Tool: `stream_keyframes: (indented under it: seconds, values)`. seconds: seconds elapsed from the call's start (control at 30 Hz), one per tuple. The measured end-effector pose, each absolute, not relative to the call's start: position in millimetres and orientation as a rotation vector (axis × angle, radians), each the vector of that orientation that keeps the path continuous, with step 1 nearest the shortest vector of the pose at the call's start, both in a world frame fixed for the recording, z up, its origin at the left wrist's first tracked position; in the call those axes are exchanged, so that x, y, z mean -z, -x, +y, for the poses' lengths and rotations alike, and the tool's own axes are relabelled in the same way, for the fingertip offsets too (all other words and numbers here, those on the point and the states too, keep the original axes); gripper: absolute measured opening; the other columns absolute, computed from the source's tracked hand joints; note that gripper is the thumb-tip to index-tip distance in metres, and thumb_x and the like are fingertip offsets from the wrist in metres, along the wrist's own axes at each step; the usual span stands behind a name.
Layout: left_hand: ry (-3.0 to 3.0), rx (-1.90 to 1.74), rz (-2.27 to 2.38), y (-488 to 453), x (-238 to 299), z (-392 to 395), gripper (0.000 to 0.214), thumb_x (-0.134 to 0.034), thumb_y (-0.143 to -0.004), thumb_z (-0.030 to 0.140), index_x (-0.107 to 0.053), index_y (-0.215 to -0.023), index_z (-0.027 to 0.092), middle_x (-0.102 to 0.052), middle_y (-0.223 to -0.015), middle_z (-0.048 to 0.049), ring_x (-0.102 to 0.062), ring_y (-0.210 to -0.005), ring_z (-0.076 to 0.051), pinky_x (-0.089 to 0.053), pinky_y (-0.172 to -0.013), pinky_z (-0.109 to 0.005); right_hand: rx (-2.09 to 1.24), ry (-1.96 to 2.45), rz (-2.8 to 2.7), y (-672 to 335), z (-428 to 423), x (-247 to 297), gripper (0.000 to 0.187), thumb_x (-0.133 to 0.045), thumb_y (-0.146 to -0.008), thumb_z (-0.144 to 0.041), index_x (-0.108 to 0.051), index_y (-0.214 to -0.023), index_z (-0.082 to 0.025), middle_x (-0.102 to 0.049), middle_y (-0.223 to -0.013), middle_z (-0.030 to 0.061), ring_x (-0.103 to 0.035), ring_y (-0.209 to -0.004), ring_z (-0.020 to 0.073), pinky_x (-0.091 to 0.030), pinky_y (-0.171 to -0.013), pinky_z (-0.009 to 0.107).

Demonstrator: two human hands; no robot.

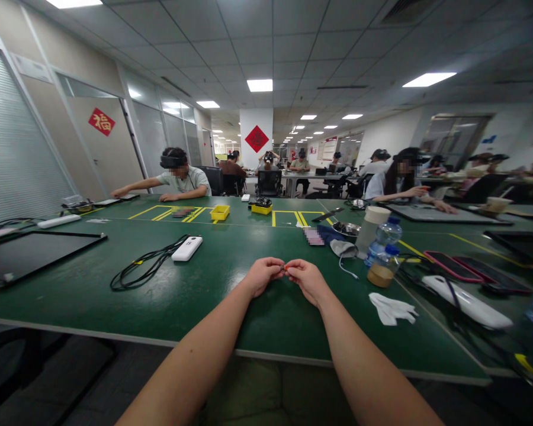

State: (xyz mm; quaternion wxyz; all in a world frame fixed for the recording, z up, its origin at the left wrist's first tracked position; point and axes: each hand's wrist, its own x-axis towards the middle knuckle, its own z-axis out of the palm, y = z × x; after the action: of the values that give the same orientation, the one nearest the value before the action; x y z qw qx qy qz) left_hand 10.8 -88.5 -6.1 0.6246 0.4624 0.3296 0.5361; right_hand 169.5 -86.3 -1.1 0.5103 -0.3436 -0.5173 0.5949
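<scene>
Near the middle of the frame, I am watching two bare hands meeting above the green table [222, 313]. The left hand [265, 276] and the right hand [306, 279] are both pinching narrowly, thumbs and forefingers closing on a small red-orange piece [286, 268] between them. It is showing too small for me to tell what it is.

To the left of the hands, a white power bank [187, 248] is lying beside a loop of black cable [135, 266]. Right of centre, a capped bottle [381, 276] is standing part-filled with something tan, just in front of a clear bottle [389, 232] and a pale tumbler [369, 231]. Nearer the lower right, a crumpled white cloth [393, 309] is resting near the right forearm.

Farther back, above the hands in the frame, a yellow tray [220, 213] is sitting left of a second one [262, 209], which is carrying dark items. At the centre left, a person in a headset [184, 180] is stretching an arm sideways across the table, and at the right another person [388, 184] is leaning over a dark board [448, 214].
</scene>
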Motion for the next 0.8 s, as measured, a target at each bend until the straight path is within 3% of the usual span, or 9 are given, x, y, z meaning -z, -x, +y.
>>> stream_keyframes:
  seconds: [0.27,0.8]
  values:
    - [-1.078,-1.223,0.778,-11.2,3.5,-90.9,0.02,-0.067,-0.069,0.01,-0.064,-0.089,0.01,-0.067,-0.083,-0.0075,-0.064,-0.071,-0.011,-0.051,-0.078,-0.027,-1.423,0.848,-1.253,-170.0,-87.3,1.0,0.022,-0.073,-0.061,-0.024,-0.064,-0.079,-0.017,-0.069,-0.078,0.0047,-0.063,-0.07,0.0157,-0.046,-0.057,0.025]
    - [-1.164,-1.248,0.847,-12.1,4.6,-91.0,0.021,-0.071,-0.063,0.012,-0.063,-0.083,0.01,-0.065,-0.074,-0.0048,-0.061,-0.062,-0.01,-0.048,-0.064,-0.023,-1.364,0.859,-1.318,-168.3,-85.7,6.6,0.026,-0.075,-0.058,-0.028,-0.063,-0.077,-0.016,-0.067,-0.071,0.0036,-0.062,-0.065,0.0155,-0.048,-0.06,0.027]
